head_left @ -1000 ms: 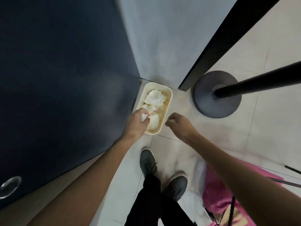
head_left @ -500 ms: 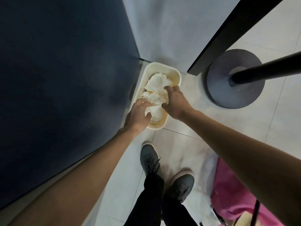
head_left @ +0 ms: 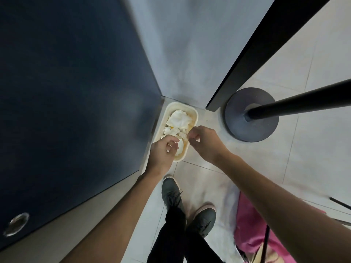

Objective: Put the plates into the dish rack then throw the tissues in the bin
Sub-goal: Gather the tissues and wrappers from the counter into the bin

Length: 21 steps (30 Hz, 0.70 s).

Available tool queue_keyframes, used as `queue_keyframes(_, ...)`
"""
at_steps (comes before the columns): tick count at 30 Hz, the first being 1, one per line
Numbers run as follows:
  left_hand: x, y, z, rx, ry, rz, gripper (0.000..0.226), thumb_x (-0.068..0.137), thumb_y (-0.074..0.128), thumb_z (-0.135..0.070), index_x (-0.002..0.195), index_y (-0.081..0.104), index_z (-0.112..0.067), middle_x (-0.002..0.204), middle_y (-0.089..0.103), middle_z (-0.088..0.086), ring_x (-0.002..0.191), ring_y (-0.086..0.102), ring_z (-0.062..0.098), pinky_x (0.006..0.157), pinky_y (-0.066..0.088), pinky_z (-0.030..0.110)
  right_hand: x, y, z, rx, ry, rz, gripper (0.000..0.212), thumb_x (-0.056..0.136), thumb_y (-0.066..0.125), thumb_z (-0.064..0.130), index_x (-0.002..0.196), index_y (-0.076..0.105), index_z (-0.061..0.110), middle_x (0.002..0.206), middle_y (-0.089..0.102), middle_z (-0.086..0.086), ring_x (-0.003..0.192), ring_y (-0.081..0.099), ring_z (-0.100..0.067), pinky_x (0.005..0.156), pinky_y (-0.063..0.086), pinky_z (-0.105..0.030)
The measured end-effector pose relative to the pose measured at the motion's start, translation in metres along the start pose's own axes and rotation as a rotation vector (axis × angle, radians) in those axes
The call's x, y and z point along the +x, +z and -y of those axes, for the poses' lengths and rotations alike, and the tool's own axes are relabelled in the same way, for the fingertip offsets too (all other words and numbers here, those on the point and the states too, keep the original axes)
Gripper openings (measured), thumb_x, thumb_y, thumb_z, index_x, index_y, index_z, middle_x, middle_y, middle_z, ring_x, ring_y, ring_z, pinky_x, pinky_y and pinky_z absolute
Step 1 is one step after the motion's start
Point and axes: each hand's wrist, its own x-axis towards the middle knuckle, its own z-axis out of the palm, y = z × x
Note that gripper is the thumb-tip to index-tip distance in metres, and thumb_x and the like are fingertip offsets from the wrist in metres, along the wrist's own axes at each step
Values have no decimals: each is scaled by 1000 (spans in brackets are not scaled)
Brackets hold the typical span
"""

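Both hands lifted, tissues in bin

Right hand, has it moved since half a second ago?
Yes. The right hand has drawn back from over the tissues to the right rim of the bin.

Left hand hides bin's near end; pole runs offscreen.
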Motion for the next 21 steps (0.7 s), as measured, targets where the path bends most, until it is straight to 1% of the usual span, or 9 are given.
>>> queue_keyframes(4,-25,-24,-49,-65,44,-32,26,91,62,-2,86,70,-26,74,69,-4,69,67,9,68,55,30,-37,-32,38,23,-78,5,15,92,54,12,91,69,13,93,65,-2,86,62,-18,80,51,-33)
queue_keyframes(7,-40,-48,-88,-52,83,-56,22,91,63,-3,87,71,-23,74,68,-12,71,67,15,69,57,35,-64,-58,65,0,-88,7,17,93,54,11,99,70,12,99,65,-3,92,62,-20,85,50,-34)
queue_keyframes(9,-51,-67,-112,-46,123,-67,17,91,63,-2,90,72,-16,77,69,-14,72,65,17,70,56,37,-82,-76,83,-37,-74,16,24,94,53,14,113,67,14,111,64,-4,103,59,-21,91,47,-32)
queue_keyframes(11,-65,-90,-138,-16,157,-93,16,92,62,-2,97,73,-13,88,72,-8,78,67,14,74,55,32,-98,-97,106,-65,-81,-2,33,95,53,16,127,60,15,120,62,-6,113,55,-23,95,43,-31)
queue_keyframes(14,-93,-125,-177,60,200,-126,25,94,62,-7,118,68,-11,110,71,-1,96,66,12,83,48,16,-127,-132,141,-114,-145,-29,44,95,54,18,139,48,14,132,55,-11,125,47,-28,103,39,-34)
queue_keyframes(15,-105,-136,-190,93,217,-110,32,95,62,-10,127,64,-11,119,68,0,104,63,12,89,47,17,-137,-142,153,-123,-160,-22,48,96,53,21,143,43,14,138,50,-11,130,43,-28,107,36,-34)
queue_keyframes(17,-127,-154,-213,149,255,-72,43,98,59,-20,141,53,-14,136,58,-1,120,55,12,101,46,27,-159,-160,175,-121,-186,-16,55,99,51,26,150,33,15,147,41,-10,136,36,-27,112,31,-33)
queue_keyframes(19,-150,-171,-232,165,283,-67,46,101,54,-26,146,46,-19,146,49,-3,131,48,10,109,43,35,-179,-175,196,-114,-209,-23,59,101,48,31,153,25,17,150,36,-8,138,33,-26,113,29,-33)
queue_keyframes(21,-170,-187,-249,162,306,-97,46,104,48,-32,148,43,-24,150,45,-5,135,43,8,113,41,41,-196,-188,219,-108,-228,-16,60,102,44,36,155,20,19,152,33,-7,138,32,-26,114,29,-34)
